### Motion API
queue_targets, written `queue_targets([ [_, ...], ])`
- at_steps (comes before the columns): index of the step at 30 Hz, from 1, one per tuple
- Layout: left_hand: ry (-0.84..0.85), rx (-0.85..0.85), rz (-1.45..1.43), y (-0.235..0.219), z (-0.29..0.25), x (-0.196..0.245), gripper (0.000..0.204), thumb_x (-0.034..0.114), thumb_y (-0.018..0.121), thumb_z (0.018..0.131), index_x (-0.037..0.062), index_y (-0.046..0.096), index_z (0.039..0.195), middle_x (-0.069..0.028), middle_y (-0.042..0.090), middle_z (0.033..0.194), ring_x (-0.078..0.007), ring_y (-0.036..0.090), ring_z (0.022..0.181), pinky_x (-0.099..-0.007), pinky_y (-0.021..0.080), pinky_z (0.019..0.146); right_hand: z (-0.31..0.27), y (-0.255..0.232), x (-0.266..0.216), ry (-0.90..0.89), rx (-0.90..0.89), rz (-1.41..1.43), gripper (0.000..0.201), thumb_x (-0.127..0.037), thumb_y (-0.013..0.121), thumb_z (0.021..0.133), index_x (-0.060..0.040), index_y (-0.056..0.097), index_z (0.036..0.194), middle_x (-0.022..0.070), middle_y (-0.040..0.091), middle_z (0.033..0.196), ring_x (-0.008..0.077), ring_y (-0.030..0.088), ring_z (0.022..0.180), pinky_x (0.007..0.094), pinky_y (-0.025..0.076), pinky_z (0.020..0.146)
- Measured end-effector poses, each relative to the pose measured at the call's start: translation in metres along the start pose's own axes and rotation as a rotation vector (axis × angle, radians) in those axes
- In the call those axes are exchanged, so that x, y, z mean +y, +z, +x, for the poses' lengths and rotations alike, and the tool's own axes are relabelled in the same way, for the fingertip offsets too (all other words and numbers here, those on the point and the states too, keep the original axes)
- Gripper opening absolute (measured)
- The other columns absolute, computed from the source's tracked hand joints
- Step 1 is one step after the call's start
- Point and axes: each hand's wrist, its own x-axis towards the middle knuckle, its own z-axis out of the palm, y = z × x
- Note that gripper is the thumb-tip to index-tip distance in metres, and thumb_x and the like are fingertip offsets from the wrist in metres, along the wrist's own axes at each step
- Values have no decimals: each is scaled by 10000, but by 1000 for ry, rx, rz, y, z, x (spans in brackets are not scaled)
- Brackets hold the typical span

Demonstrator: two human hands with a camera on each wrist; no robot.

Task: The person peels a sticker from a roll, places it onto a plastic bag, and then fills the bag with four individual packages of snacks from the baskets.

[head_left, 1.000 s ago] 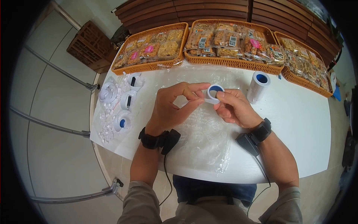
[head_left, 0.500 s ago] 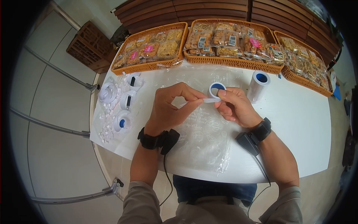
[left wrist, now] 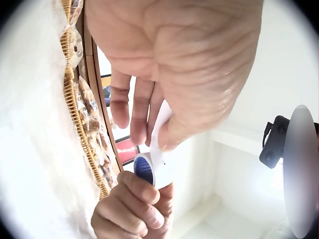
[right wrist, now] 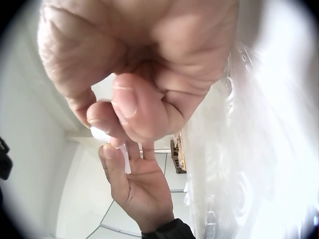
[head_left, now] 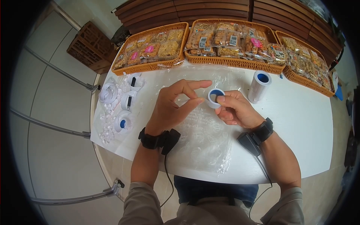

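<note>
Over the middle of the table, my right hand (head_left: 238, 108) grips a small white paper roll (head_left: 213, 105) with a blue core, the thumb in its opening. My left hand (head_left: 172, 105) is just left of the roll, thumb tip near its edge, with the index finger stretched out and spread from the thumb. In the left wrist view, a white strip (left wrist: 160, 122) leads from the roll up between that hand's thumb and its straight fingers. Curled fingers of the right hand cover most of the roll in the right wrist view.
Wicker baskets (head_left: 150, 66) of packaged snacks line the table's back. A taller roll (head_left: 258, 90) stands at right. Paper scraps (head_left: 108, 131), white rolls (head_left: 122, 120) and black pens (head_left: 129, 102) lie at left. Clear plastic film (head_left: 202, 150) lies under the hands.
Half a second ago my left thumb and index finger pinched the strip; now they have parted. The roll has tilted and shifted slightly down and left in my right hand.
</note>
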Motion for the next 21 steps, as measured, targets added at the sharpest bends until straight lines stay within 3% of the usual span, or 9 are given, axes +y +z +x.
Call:
queue_targets([
  [5, -175, -126, -230, 1, -3, 1, 169, -36, 656, 891, 60, 520, 866, -227, 649, 1282, -174, 666, 1051, -287, 532, 892, -1, -3, 1, 91, -86, 9, 365, -329, 635, 957, -7, 650, 787, -2, 470, 515, 54, 359, 403, 218, 251, 378],
  [14, -125, -142, -229, 4, -3, 0, 186, -71, 640, 884, 52, 502, 864, -208, 649, 1258, -205, 671, 1057, -314, 544, 916, -1, 0, 1, 66, -102, 48, 351, -327, 639, 951, -8, 646, 807, 14, 516, 555, 53, 393, 427, 214, 256, 373],
  [17, -140, -179, -237, 2, -3, -1, 251, -139, 627, 855, 63, 481, 881, -280, 610, 1283, -272, 615, 1204, -404, 499, 1022, -2, 5, -2, 85, -63, 61, 337, -311, 636, 949, -15, 637, 787, 4, 492, 546, 57, 394, 435, 219, 261, 375],
  [21, -137, -199, -258, 5, -1, 2, 220, -91, 644, 870, 63, 487, 872, -256, 620, 1284, -261, 625, 1179, -371, 505, 1000, -2, -4, 2, 90, -126, 44, 317, -286, 626, 944, -27, 620, 761, -15, 450, 535, 55, 373, 434, 223, 269, 382],
])
